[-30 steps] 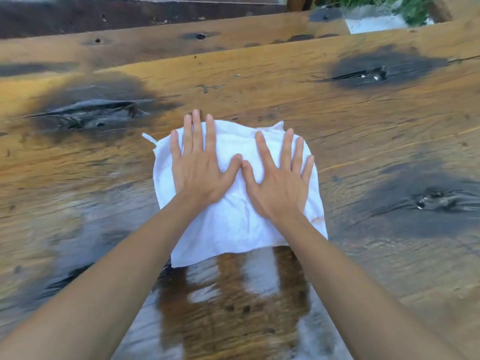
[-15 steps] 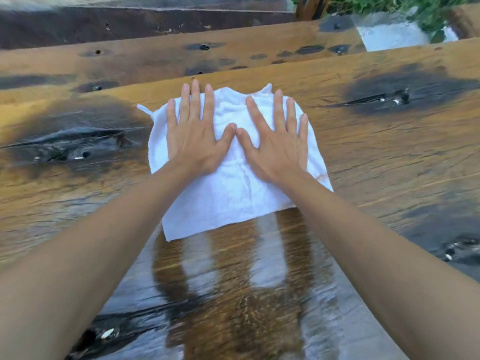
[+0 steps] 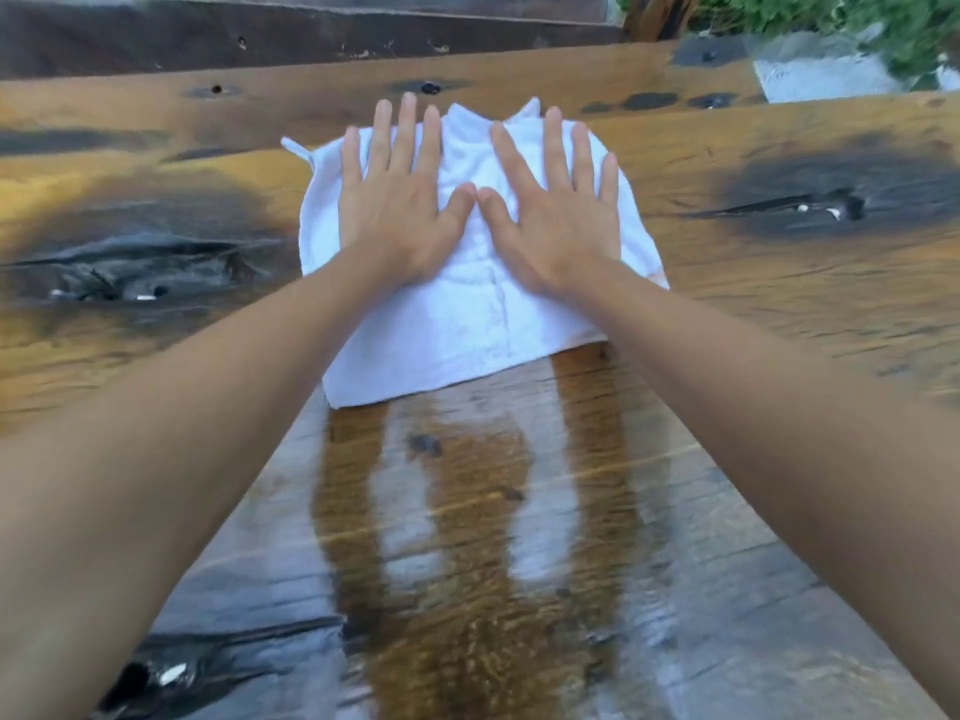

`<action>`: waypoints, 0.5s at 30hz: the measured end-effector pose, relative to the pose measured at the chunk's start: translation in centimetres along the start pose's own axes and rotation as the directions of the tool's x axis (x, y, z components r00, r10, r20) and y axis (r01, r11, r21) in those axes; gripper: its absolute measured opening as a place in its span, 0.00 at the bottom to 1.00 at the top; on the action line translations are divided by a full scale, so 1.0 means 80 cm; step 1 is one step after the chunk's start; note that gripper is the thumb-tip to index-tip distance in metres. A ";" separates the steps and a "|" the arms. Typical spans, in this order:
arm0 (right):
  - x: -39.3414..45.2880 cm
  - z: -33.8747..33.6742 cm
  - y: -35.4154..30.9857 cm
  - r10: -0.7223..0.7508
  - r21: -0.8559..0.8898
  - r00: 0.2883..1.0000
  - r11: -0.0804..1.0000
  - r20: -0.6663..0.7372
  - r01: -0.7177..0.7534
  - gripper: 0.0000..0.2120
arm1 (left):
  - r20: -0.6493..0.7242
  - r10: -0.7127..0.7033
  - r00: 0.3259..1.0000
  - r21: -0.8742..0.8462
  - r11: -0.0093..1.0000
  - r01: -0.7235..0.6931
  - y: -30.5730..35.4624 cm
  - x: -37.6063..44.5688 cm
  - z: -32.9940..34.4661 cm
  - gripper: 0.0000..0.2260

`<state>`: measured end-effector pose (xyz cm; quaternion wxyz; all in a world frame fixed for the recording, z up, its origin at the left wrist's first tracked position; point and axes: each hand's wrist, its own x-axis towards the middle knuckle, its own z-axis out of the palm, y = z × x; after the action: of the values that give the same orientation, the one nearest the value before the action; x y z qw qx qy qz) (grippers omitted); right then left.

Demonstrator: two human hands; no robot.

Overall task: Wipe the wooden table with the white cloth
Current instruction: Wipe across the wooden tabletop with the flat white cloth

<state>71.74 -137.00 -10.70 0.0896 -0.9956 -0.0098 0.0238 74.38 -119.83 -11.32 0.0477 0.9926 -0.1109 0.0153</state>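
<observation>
- The left hand [image 3: 397,210] is laid flat, palm down, fingers spread, on the left half of the white cloth [image 3: 467,324]
- The right hand [image 3: 558,215] is laid flat in the same way on the right half, fingers spread; nothing is gripped by either hand
- The two thumb tips are seen almost touching over the middle of the cloth
- The cloth is spread on the wooden bench [image 3: 779,314], partly covered by both hands, its near edge lying behind the wrists, between the forearms
- The fingertips of the left hand are placed at the cloth's far edge
- A wet, glossy streaked patch [image 3: 467,537] is seen on the bench on the near side of the hands, between the forearms
- Dark knots [image 3: 836,200] are seen in the wood to the right of the right hand and to the left of the left hand
- Green plants [image 3: 883,18] are seen well beyond the hands, far right
</observation>
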 end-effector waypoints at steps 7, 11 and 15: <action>-0.003 -0.002 0.000 -0.100 -0.038 0.995 0.994 0.026 0.101 0.29 | 0.058 0.063 0.996 0.009 0.998 -0.064 0.007 -0.012 -0.009 0.28; -0.015 -0.001 -0.004 -0.148 -0.037 0.989 0.988 0.030 0.149 0.29 | 0.079 0.053 0.995 -0.007 0.999 -0.053 0.026 -0.026 -0.008 0.26; -0.039 -0.003 -0.011 -0.160 -0.017 0.986 0.987 0.045 0.161 0.29 | 0.103 0.015 0.995 -0.012 1.000 -0.014 0.039 -0.046 -0.009 0.25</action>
<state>68.65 -136.26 -10.19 0.0808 -0.9917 -0.0920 0.0379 70.05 -121.98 -10.48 0.0475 0.9909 -0.1205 -0.0360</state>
